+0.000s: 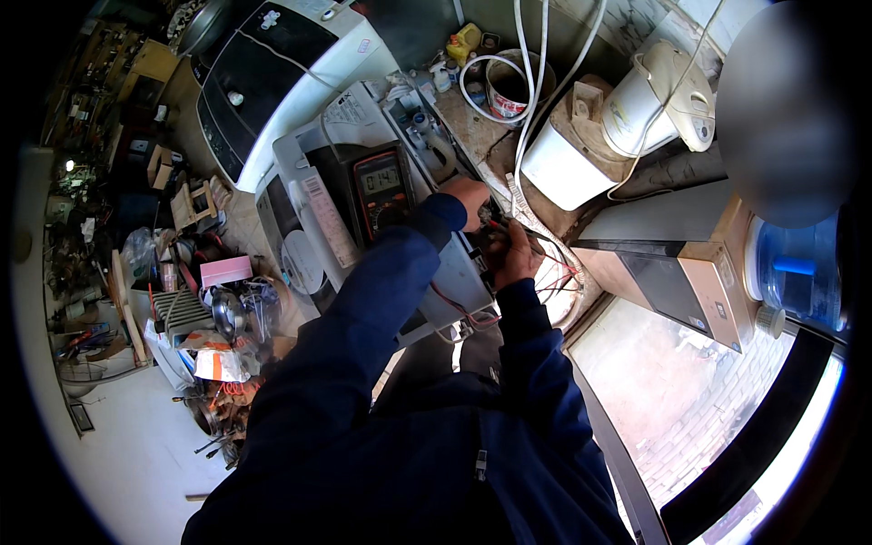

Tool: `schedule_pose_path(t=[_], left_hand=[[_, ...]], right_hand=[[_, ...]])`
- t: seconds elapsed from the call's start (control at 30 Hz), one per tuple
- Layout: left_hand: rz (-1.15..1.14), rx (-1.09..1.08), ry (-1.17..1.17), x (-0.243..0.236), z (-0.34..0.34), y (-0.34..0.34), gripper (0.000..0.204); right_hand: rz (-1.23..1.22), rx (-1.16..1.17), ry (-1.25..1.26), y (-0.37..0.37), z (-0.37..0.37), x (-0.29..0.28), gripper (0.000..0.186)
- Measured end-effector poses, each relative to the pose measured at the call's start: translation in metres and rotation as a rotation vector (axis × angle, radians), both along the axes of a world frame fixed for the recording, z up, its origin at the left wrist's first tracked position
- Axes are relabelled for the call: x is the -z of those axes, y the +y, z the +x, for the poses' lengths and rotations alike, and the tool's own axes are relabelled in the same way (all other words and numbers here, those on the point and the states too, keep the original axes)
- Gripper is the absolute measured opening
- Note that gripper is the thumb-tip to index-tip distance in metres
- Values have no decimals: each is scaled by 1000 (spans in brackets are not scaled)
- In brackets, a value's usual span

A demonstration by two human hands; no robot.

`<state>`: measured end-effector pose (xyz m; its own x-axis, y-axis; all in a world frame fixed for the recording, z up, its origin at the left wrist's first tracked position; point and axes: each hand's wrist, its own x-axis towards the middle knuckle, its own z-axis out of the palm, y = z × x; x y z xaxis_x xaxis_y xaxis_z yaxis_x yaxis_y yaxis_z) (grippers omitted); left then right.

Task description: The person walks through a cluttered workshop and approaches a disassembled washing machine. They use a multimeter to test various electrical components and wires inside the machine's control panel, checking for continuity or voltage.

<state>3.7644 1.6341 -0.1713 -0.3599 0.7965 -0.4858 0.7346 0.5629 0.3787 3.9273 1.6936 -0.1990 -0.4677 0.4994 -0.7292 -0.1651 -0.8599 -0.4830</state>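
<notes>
My left hand point(463, 202) reaches over the right edge of an opened white appliance point(459, 304), fingers curled around something I cannot make out. My right hand point(516, 250) is closed just below and to the right, among thin wires. A small red item point(493, 224), probe-like, shows between both hands; I cannot tell which holds it. A multimeter point(381, 186) with a lit display lies on the appliance, left of my left hand, beside a pale labelled strip point(329, 218). Red and black leads point(559, 271) hang right of my right hand.
A white-and-black machine point(331, 45) stands behind. White hoses point(522, 136), a bucket point(507, 86) and cream appliances point(568, 163) fill the back right. A cabinet point(672, 272) with a blue water bottle point(799, 268) is at the right. Cluttered parts point(222, 336) pile at the left.
</notes>
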Motion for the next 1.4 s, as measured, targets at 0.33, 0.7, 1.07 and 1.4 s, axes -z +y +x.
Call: schedule_pose_path(t=[0.33, 0.7, 1.07, 1.4], left_hand=[[81, 28, -16, -2, 1, 4, 50], [-2, -68, -188, -19, 9, 3, 53], [-227, -254, -237, -32, 25, 24, 61], [-203, -313, -249, -29, 32, 25, 61]], right_hand=[[16, 0, 10, 6, 1, -10, 17], [96, 230, 110, 28, 92, -38, 24], [-312, 579, -33, -63, 212, 129, 22], [-536, 482, -68, -173, 226, 232, 19]])
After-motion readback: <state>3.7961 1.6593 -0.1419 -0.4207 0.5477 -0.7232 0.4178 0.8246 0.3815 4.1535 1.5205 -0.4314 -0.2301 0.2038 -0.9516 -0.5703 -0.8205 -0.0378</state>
